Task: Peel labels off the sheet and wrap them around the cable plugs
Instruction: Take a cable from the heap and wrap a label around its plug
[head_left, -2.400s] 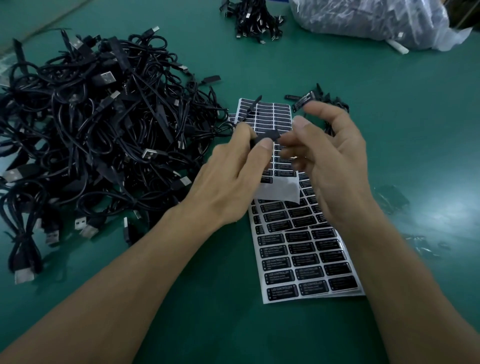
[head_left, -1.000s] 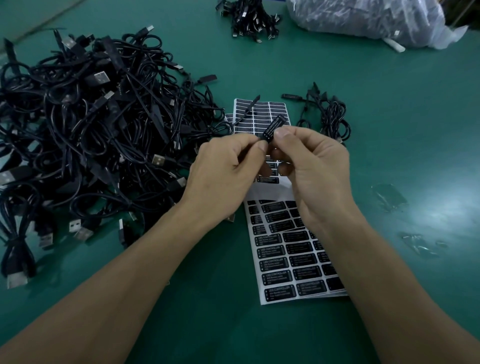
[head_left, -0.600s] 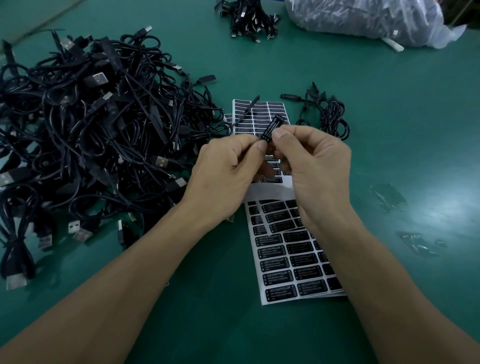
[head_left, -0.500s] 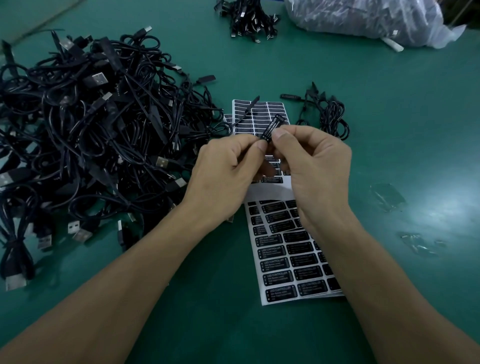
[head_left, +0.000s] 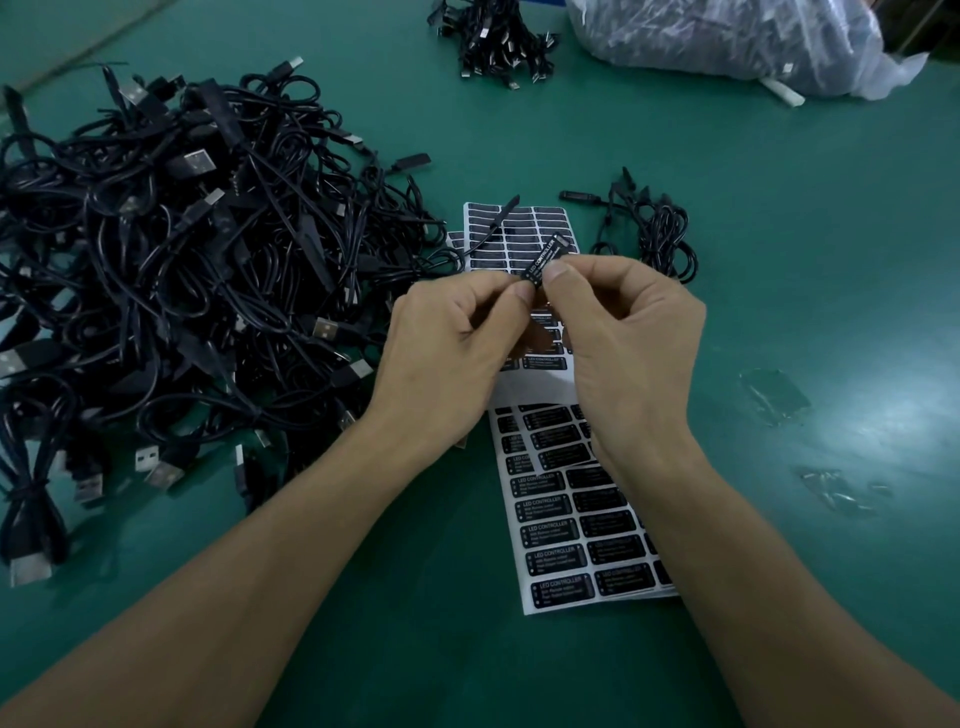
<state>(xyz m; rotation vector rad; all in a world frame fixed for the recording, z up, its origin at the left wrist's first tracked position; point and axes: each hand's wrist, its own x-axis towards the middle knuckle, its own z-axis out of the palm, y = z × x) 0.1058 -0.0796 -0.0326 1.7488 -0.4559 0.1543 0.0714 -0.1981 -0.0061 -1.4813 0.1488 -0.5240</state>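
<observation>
Head view: both hands meet above the upper half of the label sheet (head_left: 566, 519), which lies flat on the green desk (head_left: 779, 208). The left hand (head_left: 452, 343) and the right hand (head_left: 623, 343) each pinch the same small black plug (head_left: 545, 257) between thumb and forefinger, fingertips almost touching. The plug tilts up and away from the hands. The label (head_left: 542, 264) on it faces the camera and reads "LED CONTROLLER". How far the label goes round the plug cannot be told.

The near part of the sheet shows rows of black labels. A bare white strip crosses it just under the hands. Left of the sheet sits a large tangled pile of black cables (head_left: 182, 270) with USB ends. Just beyond the sheet's far right corner lies a small cable coil (head_left: 660, 234). Further beyond the sheet are a cable bundle (head_left: 498, 39) and a clear plastic bag (head_left: 727, 41). Right of the sheet, well apart, lie scraps of clear film (head_left: 774, 395).
</observation>
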